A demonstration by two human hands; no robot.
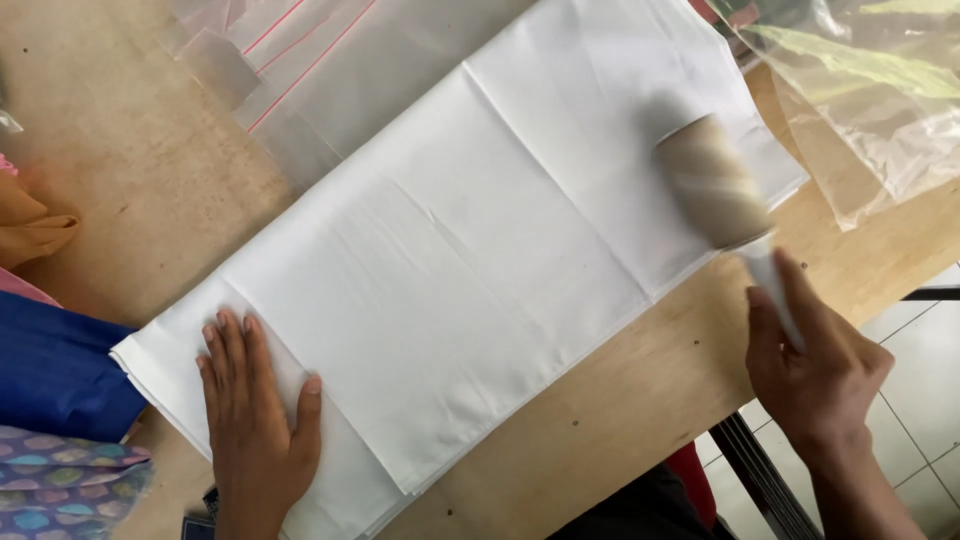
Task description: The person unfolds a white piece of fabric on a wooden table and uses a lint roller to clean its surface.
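Note:
A folded white cloth [480, 250] lies diagonally across a wooden table [620, 400]. My left hand [255, 410] rests flat on the cloth's near left end, fingers spread, pressing it down. My right hand [815, 365] grips the white handle of a lint roller [712, 180]. The roller's beige drum sits on the far right part of the cloth and looks blurred.
Clear plastic bags with red zip strips [300, 60] lie at the far left of the cloth. Another clear plastic bag [870, 100] is at the far right. Blue cloth [55, 370] and patterned fabric [60, 485] sit at the left edge. Tiled floor [920, 400] shows past the table's right edge.

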